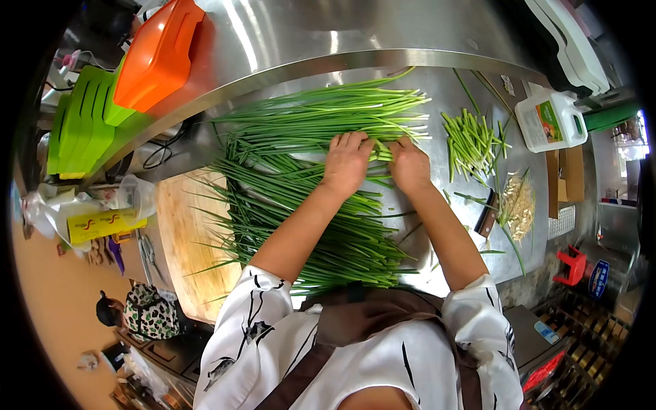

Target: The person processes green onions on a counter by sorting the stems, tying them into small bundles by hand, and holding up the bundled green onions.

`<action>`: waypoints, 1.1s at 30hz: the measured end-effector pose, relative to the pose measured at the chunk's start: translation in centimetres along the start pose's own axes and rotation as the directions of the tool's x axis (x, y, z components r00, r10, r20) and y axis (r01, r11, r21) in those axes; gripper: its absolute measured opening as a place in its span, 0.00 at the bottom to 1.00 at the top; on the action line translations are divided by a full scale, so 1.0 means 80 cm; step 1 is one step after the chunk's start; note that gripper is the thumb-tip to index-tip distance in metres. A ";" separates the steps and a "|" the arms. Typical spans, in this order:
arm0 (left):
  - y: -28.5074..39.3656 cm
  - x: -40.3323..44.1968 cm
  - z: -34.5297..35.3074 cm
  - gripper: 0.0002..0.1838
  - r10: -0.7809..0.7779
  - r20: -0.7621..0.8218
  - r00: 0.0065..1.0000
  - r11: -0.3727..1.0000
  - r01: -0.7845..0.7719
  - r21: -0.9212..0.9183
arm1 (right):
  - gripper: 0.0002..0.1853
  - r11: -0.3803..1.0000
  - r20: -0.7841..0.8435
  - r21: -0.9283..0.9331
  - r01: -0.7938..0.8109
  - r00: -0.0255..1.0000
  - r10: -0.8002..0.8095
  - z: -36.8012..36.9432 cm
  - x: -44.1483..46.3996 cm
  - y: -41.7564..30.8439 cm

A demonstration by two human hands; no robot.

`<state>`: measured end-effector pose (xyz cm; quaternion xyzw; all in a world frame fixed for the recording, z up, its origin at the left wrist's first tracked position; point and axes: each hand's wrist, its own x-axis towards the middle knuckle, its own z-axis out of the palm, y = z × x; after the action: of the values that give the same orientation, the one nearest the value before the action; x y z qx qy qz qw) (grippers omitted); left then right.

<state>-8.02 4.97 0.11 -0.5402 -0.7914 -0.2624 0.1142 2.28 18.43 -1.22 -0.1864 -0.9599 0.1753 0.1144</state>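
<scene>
Long green onions (307,225) lie in layered bundles across the steel table, their pale cut ends to the right. My left hand (347,162) has its fingers closed around a small bunch of green onion stalks (380,150). Close beside it, my right hand (410,165) pinches the end of the same bunch. Farther up the table rests another bundle with whiter ends (403,113). To the right are a pile of short cut stalks (470,145), a knife with a brown handle (487,215) and a heap of pale root ends (518,205).
A wooden cutting board (198,253) lies at the left, partly under the leaf tips. A white jug (551,121) stands at the right edge. Along the back runs a raised steel shelf (307,34) with orange (158,55) and green containers (82,123).
</scene>
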 end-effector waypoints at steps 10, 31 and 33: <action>0.006 -0.003 0.003 0.13 0.072 0.232 0.970 0.990 -0.040 -0.137 | 0.10 0.978 0.246 0.128 -0.163 0.961 0.127 -0.063 -0.023 -0.002; 0.030 -0.024 -0.006 0.18 0.247 0.079 0.966 0.939 -0.218 -0.267 | 0.10 0.171 0.736 0.634 -0.754 0.656 0.169 -0.060 -0.043 0.019; 0.034 -0.023 -0.009 0.15 0.259 0.025 0.966 0.927 -0.241 -0.288 | 0.10 0.119 0.770 0.605 -0.787 0.617 0.164 -0.061 -0.043 0.019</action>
<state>-4.88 3.89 0.66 -0.6554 -0.6736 -0.3388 0.0439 7.28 19.83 2.15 -0.3445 -0.5363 0.7582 -0.1368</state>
